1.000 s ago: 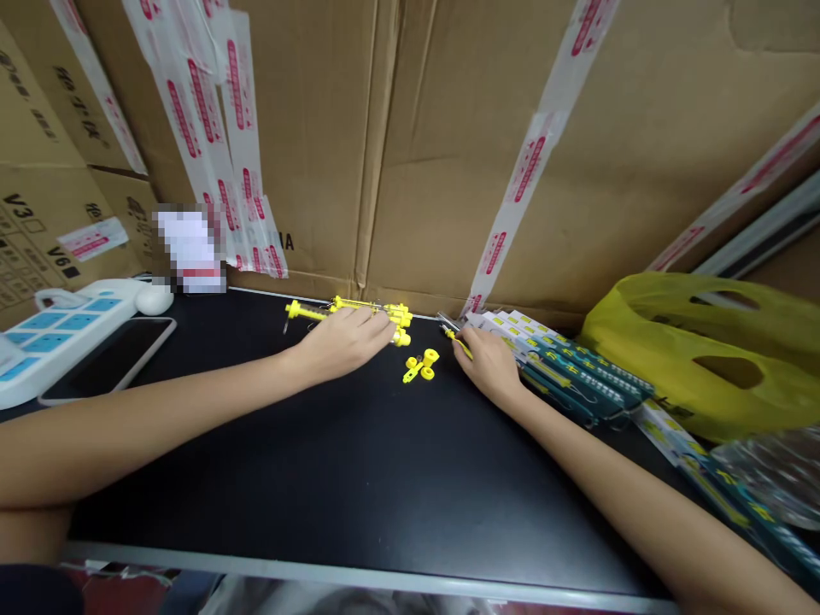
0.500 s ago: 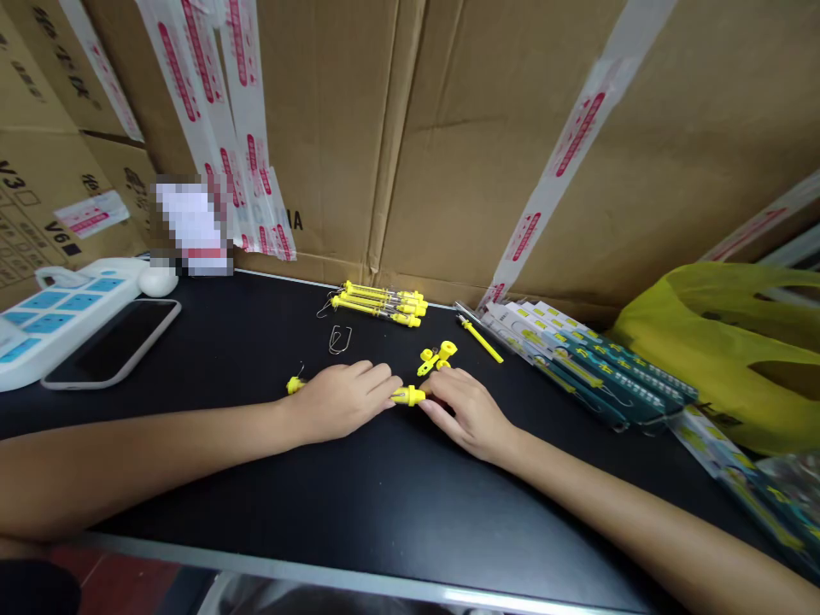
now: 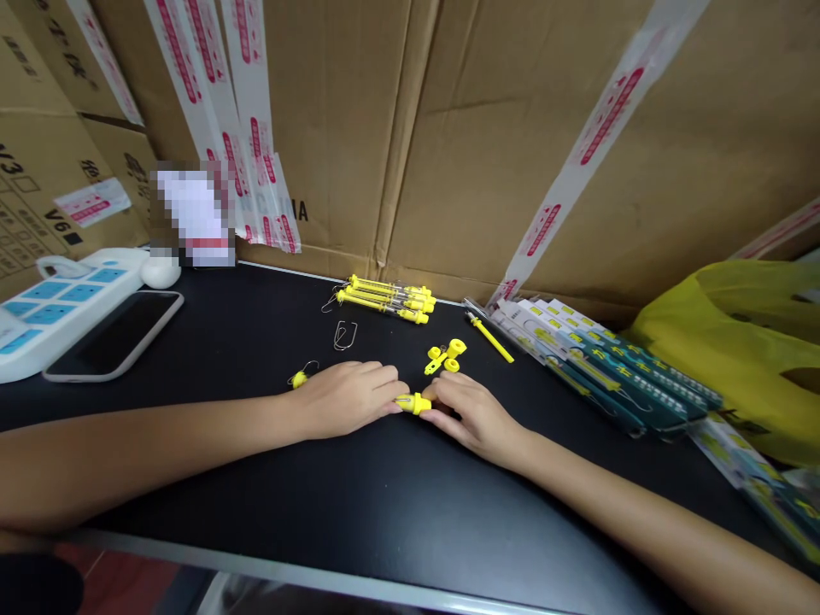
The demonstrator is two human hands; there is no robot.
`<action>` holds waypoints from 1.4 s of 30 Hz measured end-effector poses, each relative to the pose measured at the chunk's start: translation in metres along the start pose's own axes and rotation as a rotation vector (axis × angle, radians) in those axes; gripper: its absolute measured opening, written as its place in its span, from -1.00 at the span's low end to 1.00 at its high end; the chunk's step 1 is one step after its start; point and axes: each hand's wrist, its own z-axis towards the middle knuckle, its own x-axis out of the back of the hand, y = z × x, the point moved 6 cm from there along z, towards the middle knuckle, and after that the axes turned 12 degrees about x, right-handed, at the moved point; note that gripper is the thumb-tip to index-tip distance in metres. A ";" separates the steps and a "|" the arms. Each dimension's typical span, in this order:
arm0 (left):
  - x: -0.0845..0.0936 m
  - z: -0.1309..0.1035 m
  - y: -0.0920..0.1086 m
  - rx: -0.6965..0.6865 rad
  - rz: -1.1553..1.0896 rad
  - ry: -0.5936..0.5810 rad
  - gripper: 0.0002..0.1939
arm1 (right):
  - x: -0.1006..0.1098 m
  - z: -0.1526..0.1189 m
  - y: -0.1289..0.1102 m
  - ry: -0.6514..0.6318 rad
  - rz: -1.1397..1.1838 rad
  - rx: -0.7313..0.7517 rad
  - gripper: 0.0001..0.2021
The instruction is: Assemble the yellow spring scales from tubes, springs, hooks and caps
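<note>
My left hand (image 3: pixel 352 397) is closed around the middle of a yellow tool with a thin wire hook at its left end, which hides most of its shaft. Its yellow right end (image 3: pixel 413 402) sticks out past my fingers. There my right hand (image 3: pixel 471 412) pinches the end piece between thumb and fingers. Just beyond my right hand lie several small yellow plastic parts (image 3: pixel 447 355). A bent wire clip (image 3: pixel 344 335) rests on the table behind my left hand. Further back is a row of similar yellow hook tools (image 3: pixel 388 299).
A yellow rod with a metal tip (image 3: pixel 492 337) lies beside a stack of packaged tools (image 3: pixel 589 363) at right, near a yellow plastic bag (image 3: pixel 723 342). A phone (image 3: pixel 115 336) and a white power strip (image 3: pixel 70 295) are at left. Cardboard boxes (image 3: pixel 333 128) wall the table's back.
The camera view has shifted slightly. My right fingers have stayed at the tool's right end and curl a bit more over it. My left hand keeps its hold.
</note>
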 end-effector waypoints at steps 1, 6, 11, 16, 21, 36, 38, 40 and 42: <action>0.000 0.000 0.000 0.004 -0.003 0.000 -0.75 | 0.000 0.000 0.000 0.002 0.004 -0.001 -0.81; -0.001 0.000 -0.001 0.008 -0.023 -0.006 -0.75 | 0.000 0.001 0.001 0.021 0.039 -0.006 -0.83; -0.002 0.001 0.000 -0.024 -0.005 -0.018 -0.74 | 0.000 0.000 -0.001 0.042 0.067 0.024 -0.83; 0.001 0.001 0.001 -0.046 -0.022 0.009 -0.70 | 0.002 0.001 -0.004 0.019 0.014 0.027 -0.82; 0.001 0.001 0.002 -0.044 -0.020 0.025 -0.72 | 0.001 0.003 -0.005 -0.036 -0.044 0.030 -0.79; -0.002 0.000 0.003 -0.091 -0.020 0.022 -0.70 | 0.002 0.000 -0.015 0.000 -0.108 0.206 -0.85; -0.002 -0.001 0.003 -0.084 -0.020 0.014 -0.70 | 0.002 0.001 -0.017 -0.015 -0.143 0.226 -0.86; -0.002 -0.001 0.003 -0.074 -0.019 0.009 -0.70 | 0.003 0.001 -0.014 0.003 -0.111 0.181 -0.88; -0.002 -0.001 0.002 -0.068 -0.017 0.011 -0.70 | 0.004 0.001 -0.010 0.020 -0.069 0.112 -0.83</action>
